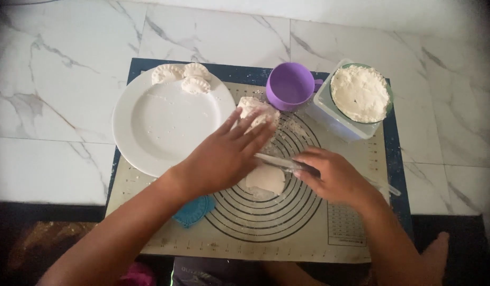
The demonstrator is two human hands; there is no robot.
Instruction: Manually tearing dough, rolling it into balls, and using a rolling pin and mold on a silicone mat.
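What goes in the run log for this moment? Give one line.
left hand: on clear rolling pin | right hand: on pin | dough piece: under pin, on mat | plate: three dumplings

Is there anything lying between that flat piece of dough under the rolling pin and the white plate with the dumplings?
Yes. The left hand and its forearm lie across the mat between the flat dough and the white plate. Nothing else visible stands there; the blue dumpling press sits lower, off that line.
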